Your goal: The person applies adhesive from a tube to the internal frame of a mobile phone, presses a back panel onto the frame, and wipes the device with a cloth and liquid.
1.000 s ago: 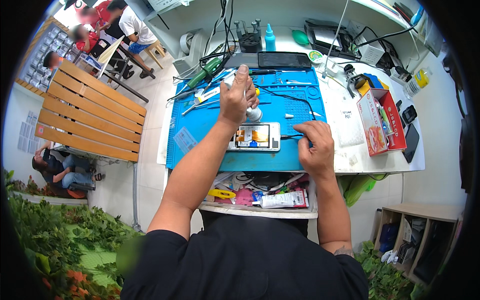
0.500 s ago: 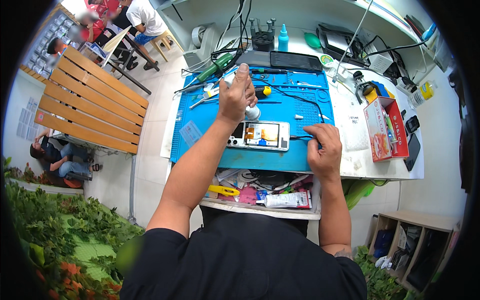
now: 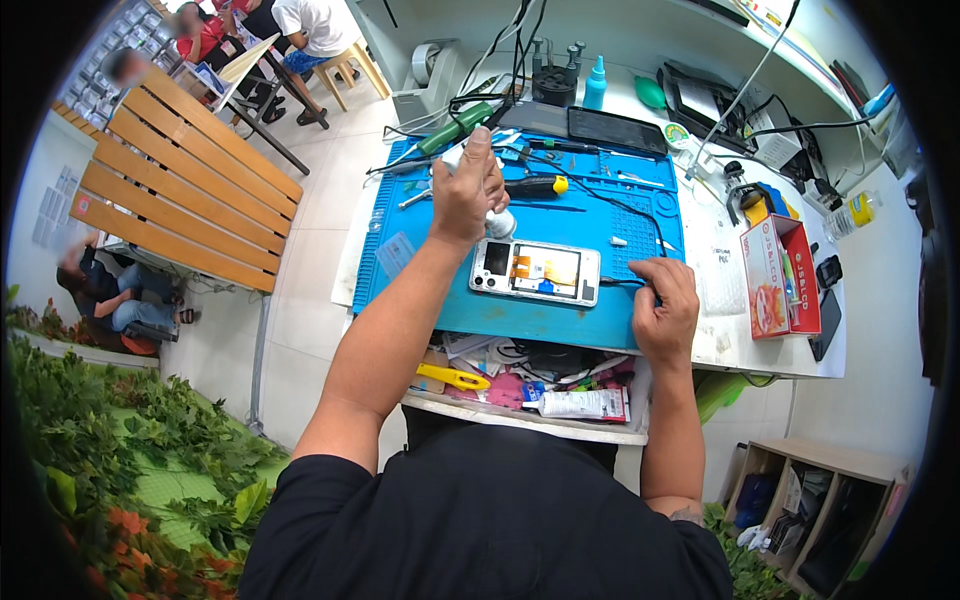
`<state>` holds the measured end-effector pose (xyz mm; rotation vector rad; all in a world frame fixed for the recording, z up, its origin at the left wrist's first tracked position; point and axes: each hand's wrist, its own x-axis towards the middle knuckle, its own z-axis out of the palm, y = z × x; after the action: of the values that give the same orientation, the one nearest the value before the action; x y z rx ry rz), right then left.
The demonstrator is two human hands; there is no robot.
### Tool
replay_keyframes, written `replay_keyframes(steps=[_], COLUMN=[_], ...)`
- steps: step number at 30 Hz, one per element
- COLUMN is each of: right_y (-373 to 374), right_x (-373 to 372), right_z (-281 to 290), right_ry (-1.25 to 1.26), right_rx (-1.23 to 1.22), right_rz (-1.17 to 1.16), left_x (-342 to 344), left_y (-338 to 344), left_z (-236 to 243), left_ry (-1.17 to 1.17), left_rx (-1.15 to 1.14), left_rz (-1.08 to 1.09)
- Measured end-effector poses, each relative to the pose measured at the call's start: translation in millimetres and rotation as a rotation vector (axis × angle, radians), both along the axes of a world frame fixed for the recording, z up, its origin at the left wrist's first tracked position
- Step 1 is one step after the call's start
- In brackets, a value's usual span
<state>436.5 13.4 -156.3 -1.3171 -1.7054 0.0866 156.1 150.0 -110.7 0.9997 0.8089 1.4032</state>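
My left hand (image 3: 467, 195) is closed round a white bottle (image 3: 499, 222), its lower end just above the upper edge of an opened phone (image 3: 535, 270). The phone lies on the blue silicone mat (image 3: 460, 318), its inside showing orange flex cables. A black cable (image 3: 620, 282) runs from the phone's right end toward my right hand (image 3: 665, 305), which rests at the mat's right with fingers bent and apart, nearest that cable. A yellow-and-black screwdriver (image 3: 537, 186) lies beyond the bottle.
Behind are a dark phone (image 3: 615, 128), green-handled tool (image 3: 450, 130), blue bottle (image 3: 595, 85) and loose cables. A red box (image 3: 800, 290) stands right. An open drawer (image 3: 630, 435) of clutter is below the mat. People (image 3: 310, 30) sit back left; another person (image 3: 140, 310) sits left.
The desk and its items have shifted rightward in the view. Both hands keep much the same pose, the left on the bottle, the right beside the cable.
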Motion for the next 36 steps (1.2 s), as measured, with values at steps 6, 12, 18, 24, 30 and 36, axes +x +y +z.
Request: replay_keyframes(steps=[6, 12, 18, 24, 30, 36], right_y=[1, 1, 1, -11, -56, -34], right_x=[-1, -2, 0, -13, -69, -108], right_z=[-2, -2, -3, 22, 74, 86], right_ry=[-0.006, -0.008, -0.023, -0.114, 0.53, 1.588], right_rx=[-0.017, -0.026, -0.012, 0.291, -0.579, -0.914], right_rz=[0.0, -0.004, 0.003, -0.096, 0.663, 0.948], left_x=[-17, -32, -41, -61, -49, -18], left_y=[1, -1, -1, -4, -51, -119], left_z=[-3, 0, 0, 8, 55, 32], left_ry=[-0.011, 0.014, -0.01, -0.278, -0.278, 0.663], left_rx=[-0.008, -0.007, -0.014, 0.003, 0.445, 1.321], left_rz=[0.017, 0.062, 0.067, 0.066, 0.275, -0.156])
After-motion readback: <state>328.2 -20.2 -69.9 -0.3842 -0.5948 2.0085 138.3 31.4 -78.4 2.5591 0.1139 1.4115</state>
